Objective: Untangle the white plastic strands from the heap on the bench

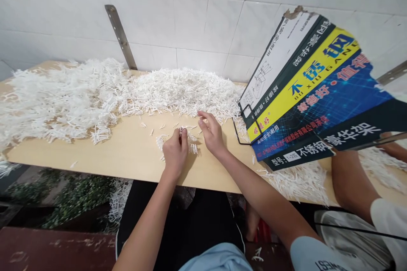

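My left hand (175,149) is closed in a pinch over the board, with bits of a small white branched piece (182,128) showing at the fingertips. To its right, my right hand (212,134) is open, thumb and fingers apart, with nothing visible in it. A few loose white pieces (193,149) lie on the board under and between my hands. Just behind them stretches a long heap of the same thin white pieces (187,89), plastic-looking. On the left the heap becomes larger, tangled clusters (63,97).
The tan board (133,152) runs along a tiled wall with a metal bracket (121,36). A printed cardboard sheet (311,93) stands upright at right, held by a black wire stand (237,131). Beyond it are another person's arm (351,182) and more white pieces (299,182).
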The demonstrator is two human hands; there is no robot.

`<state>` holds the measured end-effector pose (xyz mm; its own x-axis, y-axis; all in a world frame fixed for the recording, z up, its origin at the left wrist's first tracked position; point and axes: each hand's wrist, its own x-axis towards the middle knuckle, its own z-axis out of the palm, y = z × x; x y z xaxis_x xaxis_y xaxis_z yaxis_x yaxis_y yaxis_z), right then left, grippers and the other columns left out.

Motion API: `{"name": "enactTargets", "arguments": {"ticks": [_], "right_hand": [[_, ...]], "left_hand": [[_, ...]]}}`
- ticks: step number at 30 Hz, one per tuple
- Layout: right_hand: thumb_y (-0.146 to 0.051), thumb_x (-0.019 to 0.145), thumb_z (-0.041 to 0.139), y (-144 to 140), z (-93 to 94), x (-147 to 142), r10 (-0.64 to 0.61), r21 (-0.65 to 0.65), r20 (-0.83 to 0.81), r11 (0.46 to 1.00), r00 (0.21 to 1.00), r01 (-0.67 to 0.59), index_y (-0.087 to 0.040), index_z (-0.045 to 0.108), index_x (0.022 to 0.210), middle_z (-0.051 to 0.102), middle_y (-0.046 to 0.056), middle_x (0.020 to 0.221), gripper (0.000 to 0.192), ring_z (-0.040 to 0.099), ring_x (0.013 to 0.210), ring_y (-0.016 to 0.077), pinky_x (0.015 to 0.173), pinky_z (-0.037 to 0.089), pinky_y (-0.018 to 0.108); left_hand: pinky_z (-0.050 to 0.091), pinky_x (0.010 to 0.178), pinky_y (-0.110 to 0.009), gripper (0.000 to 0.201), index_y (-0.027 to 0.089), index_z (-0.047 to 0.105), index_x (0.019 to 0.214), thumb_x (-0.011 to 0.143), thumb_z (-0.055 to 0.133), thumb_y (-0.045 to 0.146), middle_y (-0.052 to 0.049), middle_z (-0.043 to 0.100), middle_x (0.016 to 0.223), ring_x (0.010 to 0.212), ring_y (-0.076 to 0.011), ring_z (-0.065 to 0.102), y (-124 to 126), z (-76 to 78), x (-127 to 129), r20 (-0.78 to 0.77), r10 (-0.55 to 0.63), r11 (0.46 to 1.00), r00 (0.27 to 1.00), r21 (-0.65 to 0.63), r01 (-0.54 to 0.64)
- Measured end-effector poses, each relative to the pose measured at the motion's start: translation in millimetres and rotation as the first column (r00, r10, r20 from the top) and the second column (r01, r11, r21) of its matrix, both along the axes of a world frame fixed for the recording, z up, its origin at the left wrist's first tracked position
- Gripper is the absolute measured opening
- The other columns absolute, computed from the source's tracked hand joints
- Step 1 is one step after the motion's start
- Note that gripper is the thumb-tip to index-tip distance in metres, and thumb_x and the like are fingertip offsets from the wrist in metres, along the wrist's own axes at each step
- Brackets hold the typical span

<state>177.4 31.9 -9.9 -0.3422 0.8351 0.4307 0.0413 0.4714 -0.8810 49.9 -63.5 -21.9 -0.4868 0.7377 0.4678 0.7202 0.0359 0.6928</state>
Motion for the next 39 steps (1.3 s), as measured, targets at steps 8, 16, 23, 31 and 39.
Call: {"name": "enactTargets", "arguments": {"ticks": [8,16,23,31,39], "right_hand": [[-0.054,0.077,0.083,5.5,-14.2,-9.5,0.121,-0.280,-0.103,0.949,0.987,-0.146,-0.019,0.074,0.087,0.075,0.005,0.086,0.038,0.069,0.081,0.0207,0.078,0.056,0.033],[-0.049,0.083,0.076,23.6,-22.7,-7.0,-0.119,-0.403,-0.219,0.915,0.968,0.022,-0.021,0.067,0.083,0.062,-0.001,0.069,0.029,0.055,0.057,0.0128,0.053,0.047,0.025],[-0.049,0.092,0.068,20.3,-10.6,-2.7,0.085,-0.204,-0.102,0.974,0.991,-0.104,-0.029,0.065,0.130,0.068,0.008,0.130,0.043,0.067,0.102,0.0206,0.070,0.055,0.027],[-0.064,0.091,0.065,28.5,-19.2,-2.8,-0.087,-0.390,-0.183,0.921,0.979,0.009,-0.021,0.064,0.074,0.061,0.001,0.068,0.046,0.050,0.054,0.0116,0.052,0.041,0.025],[-0.050,0.089,0.073,16.2,-10.4,-0.7,0.286,-0.206,0.013,0.938,0.958,-0.278,-0.023,0.076,0.102,0.075,0.006,0.102,0.030,0.066,0.087,0.0185,0.074,0.052,0.028]], "left_hand": [[0.027,0.058,-0.027,0.037,0.022,0.045,0.073,0.105,0.046,0.040,0.005,0.042,0.056,0.052,-0.0127,0.041,0.8,5.2,-2.6,0.134,-0.154,0.988,0.979,-0.012,0.157],[0.028,0.058,-0.028,0.041,0.020,0.058,0.065,0.099,0.055,0.044,0.003,0.046,0.051,0.050,-0.0131,0.043,5.2,-1.2,-3.9,0.093,-0.235,0.962,0.968,-0.122,0.245],[0.030,0.060,-0.029,0.037,0.019,0.068,0.077,0.101,0.052,0.041,0.001,0.052,0.054,0.052,-0.0148,0.049,0.1,-0.5,-6.3,0.087,-0.162,0.981,0.983,-0.095,0.170],[0.028,0.059,-0.029,0.039,0.019,0.061,0.067,0.099,0.054,0.040,0.001,0.048,0.050,0.049,-0.0148,0.047,2.9,-3.4,-5.2,0.031,-0.286,0.942,0.958,-0.176,0.287],[0.029,0.060,-0.030,0.038,0.019,0.066,0.078,0.103,0.048,0.042,-0.001,0.056,0.056,0.054,-0.0169,0.052,2.7,-0.1,-4.7,0.048,-0.218,0.964,0.975,-0.142,0.223]]}}
